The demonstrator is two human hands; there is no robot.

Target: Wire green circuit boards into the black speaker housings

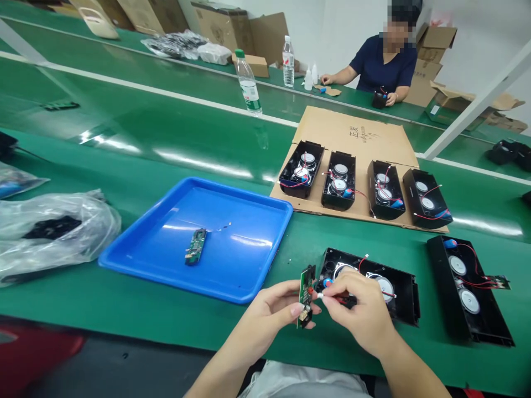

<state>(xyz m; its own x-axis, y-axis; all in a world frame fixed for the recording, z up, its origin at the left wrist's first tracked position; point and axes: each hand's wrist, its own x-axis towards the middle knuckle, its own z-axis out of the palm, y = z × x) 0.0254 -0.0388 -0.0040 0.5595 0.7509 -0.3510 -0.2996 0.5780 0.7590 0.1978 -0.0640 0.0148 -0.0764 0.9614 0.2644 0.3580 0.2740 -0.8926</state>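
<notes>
My left hand (279, 309) grips a green circuit board (306, 296) by its edges, held upright above the table's near part. Beside it, my right hand (360, 307) pinches a small white connector (319, 296) close to the board's face; whether the two touch is hard to tell. Just behind my right hand lies an open black speaker housing (404, 287) with two round speakers, red wires and a blue part, partly covered by that hand. A second circuit board (196, 247) lies in the blue tray (145, 273) to the left.
Another black housing (477, 298) with a wired board sits at the right. Several more housings stand on a cardboard sheet (352, 127) behind. Plastic bags (95, 226) lie far left. A bottle (249, 88) stands beyond the tray. Across the bench, a person (384, 66) holds a black part.
</notes>
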